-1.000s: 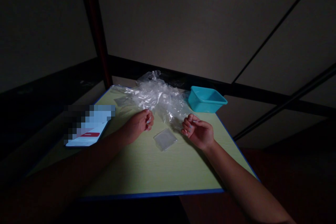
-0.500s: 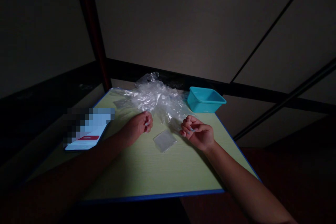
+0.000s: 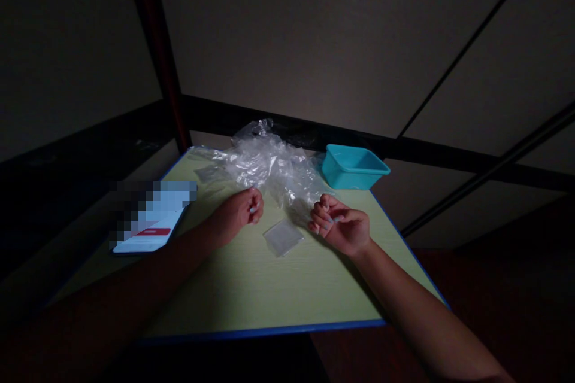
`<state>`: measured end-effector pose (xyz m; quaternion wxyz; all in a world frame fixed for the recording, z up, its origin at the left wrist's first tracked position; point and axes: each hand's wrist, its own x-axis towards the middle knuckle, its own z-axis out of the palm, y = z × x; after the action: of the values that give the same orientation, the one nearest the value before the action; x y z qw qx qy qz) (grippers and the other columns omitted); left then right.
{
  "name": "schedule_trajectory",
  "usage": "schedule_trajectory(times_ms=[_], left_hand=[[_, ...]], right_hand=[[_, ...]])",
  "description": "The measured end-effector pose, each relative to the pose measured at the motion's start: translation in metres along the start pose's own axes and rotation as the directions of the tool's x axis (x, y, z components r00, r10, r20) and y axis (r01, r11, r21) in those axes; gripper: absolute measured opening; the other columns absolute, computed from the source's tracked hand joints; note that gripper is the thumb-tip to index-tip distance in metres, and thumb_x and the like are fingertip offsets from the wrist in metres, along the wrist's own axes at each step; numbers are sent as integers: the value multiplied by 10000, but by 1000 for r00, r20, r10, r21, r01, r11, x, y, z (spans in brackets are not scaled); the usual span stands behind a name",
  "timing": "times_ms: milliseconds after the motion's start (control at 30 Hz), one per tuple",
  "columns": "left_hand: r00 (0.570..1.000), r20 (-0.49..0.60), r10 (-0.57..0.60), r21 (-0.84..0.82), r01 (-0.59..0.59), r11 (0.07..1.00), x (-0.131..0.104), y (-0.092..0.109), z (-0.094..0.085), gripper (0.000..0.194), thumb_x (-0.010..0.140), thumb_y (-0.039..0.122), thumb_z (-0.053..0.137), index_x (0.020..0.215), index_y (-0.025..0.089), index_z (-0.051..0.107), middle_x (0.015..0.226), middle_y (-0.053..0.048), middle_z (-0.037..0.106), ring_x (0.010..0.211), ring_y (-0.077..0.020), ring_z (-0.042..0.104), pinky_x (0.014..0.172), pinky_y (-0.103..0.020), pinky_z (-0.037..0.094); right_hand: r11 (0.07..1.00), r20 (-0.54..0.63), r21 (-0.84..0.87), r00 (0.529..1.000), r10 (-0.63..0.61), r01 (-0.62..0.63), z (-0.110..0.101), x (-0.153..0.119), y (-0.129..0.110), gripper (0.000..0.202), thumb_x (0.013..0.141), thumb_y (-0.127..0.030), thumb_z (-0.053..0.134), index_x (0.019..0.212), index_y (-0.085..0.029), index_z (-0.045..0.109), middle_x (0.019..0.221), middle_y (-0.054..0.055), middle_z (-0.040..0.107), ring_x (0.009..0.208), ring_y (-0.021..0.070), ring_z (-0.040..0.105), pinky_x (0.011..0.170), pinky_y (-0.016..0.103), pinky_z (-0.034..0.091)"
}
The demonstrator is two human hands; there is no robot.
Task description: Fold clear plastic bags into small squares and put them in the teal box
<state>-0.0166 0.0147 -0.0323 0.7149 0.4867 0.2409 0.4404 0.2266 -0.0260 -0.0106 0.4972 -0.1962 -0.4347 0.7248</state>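
A small folded square of clear plastic lies flat on the table between my two hands. To its left, my left hand is held with its fingers curled in and nothing showing in them. On the other side is my right hand, palm turned inward, fingers loosely curled and closed on nothing that I can see. Just beyond both hands spreads a crumpled heap of clear plastic bags. My right fingers come close to the near edge of that heap; whether they touch it I cannot tell.
A turquoise plastic bin stands at the table's far right corner. A phone or tablet with a lit screen, partly blurred out, is at the left edge. The pale green table has a blue rim, with dark panels behind it.
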Motion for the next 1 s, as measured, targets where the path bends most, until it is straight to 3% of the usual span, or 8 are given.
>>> schedule_trajectory(times_ms=[333, 633, 1000], left_hand=[[999, 12, 31, 36, -31, 999, 0, 0, -1, 283, 836, 374, 494, 640, 170, 500, 549, 20, 421, 486, -118, 454, 487, -238, 363], [1000, 8, 27, 8, -27, 1000, 7, -8, -9, 341, 858, 433, 465, 666, 155, 505, 527, 36, 412, 437, -107, 464, 453, -220, 361], [999, -18, 39, -14, -39, 999, 5, -8, -4, 371, 878, 447, 453, 667, 148, 513, 516, 32, 425, 425, -106, 465, 457, -217, 371]], right_hand=[[994, -28, 111, 1000, -4, 7, -4, -2, -1, 263, 544, -172, 531, 805, -198, 511, 565, -71, 275, 482, 93, 258, 565, 283, 348], [991, 9, 136, 1000, -12, 11, -3, -2, -2, 342, 521, -129, 506, 855, -178, 563, 554, -68, 333, 483, 88, 315, 592, 283, 380], [994, -4, 101, 1000, -29, 29, -1, -2, -3, 288, 533, -88, 502, 801, -192, 505, 522, -89, 277, 452, 83, 292, 584, 270, 377]])
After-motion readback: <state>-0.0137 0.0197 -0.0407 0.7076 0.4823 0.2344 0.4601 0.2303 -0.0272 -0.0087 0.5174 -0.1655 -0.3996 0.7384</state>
